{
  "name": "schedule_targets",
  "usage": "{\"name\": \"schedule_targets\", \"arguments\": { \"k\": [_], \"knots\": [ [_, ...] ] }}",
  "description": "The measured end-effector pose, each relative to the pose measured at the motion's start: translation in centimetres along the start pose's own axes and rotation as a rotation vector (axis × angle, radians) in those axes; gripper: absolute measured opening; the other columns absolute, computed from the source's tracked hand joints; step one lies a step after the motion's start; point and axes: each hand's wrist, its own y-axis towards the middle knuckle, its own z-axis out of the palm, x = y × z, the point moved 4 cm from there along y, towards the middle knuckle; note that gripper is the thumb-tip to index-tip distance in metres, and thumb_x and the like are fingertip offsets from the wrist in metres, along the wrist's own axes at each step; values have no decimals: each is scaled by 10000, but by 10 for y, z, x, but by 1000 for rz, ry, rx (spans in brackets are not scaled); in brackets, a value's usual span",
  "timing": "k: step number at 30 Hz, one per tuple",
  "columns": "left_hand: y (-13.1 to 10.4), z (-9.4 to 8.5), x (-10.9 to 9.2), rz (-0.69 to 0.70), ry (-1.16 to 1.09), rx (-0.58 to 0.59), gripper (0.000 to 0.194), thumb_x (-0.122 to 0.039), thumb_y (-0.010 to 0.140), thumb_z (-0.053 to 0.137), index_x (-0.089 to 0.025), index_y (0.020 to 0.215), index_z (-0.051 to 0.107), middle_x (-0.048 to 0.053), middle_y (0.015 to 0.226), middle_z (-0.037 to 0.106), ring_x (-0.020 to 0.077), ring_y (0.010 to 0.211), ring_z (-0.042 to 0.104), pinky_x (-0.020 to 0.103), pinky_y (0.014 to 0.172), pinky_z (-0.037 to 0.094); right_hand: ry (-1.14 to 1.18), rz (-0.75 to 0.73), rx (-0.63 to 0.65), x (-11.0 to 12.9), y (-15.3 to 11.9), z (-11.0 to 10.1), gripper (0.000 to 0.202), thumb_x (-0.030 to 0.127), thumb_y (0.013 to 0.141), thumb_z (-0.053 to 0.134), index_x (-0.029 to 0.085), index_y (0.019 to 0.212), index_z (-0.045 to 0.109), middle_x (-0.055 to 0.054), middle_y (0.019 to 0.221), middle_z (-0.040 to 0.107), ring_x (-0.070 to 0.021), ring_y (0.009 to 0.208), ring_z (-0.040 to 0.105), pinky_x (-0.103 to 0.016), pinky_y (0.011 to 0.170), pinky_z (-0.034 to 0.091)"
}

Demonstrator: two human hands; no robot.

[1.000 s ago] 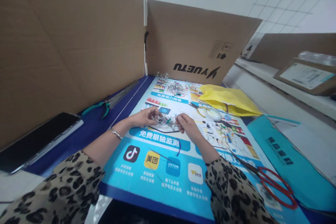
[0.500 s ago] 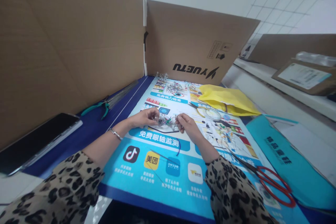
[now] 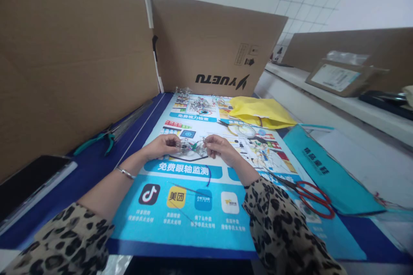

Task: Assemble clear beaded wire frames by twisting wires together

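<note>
Near the middle of the printed blue and white sheet (image 3: pixel 124 234), my left hand (image 3: pixel 163 145) and my right hand (image 3: pixel 219 148) face each other. Between them stretches a small wire-like piece (image 3: pixel 194 146) with clear and green parts. The fingers of my left hand pinch its left end. My right hand's thumb and fingers are closed on its right end. The finer details of the piece are too small to tell. A dark purple cord (image 3: pixel 209 175) and thin wires (image 3: pixel 184 188) lie on the sheet just below the hands.
Red-handled scissors (image 3: pixel 312 200) and a teal pouch (image 3: pixel 332 172) lie right. Beyond the hands are a yellow bag (image 3: pixel 263 111), yellow-handled scissors (image 3: pixel 235 129) and wire pieces (image 3: pixel 201 105). Teal pliers (image 3: pixel 97 142) and a black phone (image 3: pixel 30 184) lie left, beside cardboard walls (image 3: pixel 213 43).
The camera view has turned to the right, so things appear further left. My hands still hold the piece between them, and its green part shows more clearly.
</note>
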Motion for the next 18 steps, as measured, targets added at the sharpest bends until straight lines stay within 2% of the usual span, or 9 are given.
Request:
{"name": "schedule_targets", "arguments": {
  "k": [6,14,16,18],
  "knots": [
    [0,-1,3,-33,-43,6,305,-369,701,701,-181,851,514,-66,602,530,5,301,327,131,259,228,38,11,23,3,-2,1,263,365,658,691,178,809,586,1,692,645,-90,484,553,-182,387,370],
    [-1,3,-6,-38,-96,-3,288,-361,744,662,-190,843,453,-76,616,543,-13,289,286,122,265,195,125,43,-24,6,-5,2,326,470,688,674,179,803,581,-20,779,637,-83,524,557,-171,375,335],
    [-1,2,-5,-37,-101,-5,276,-347,747,659,-190,843,453,-74,612,543,-5,308,305,124,281,204,124,38,-9,8,-6,3,331,477,691,670,174,791,582,-30,807,643,-84,535,565,-172,381,336],
    [1,2,-4,-16,-132,-14,270,-319,735,671,-183,831,459,-58,632,560,11,370,379,125,331,267,117,30,1,9,-7,4,332,479,691,670,170,773,580,-33,807,650,-87,543,573,-173,386,341]
  ]
}}
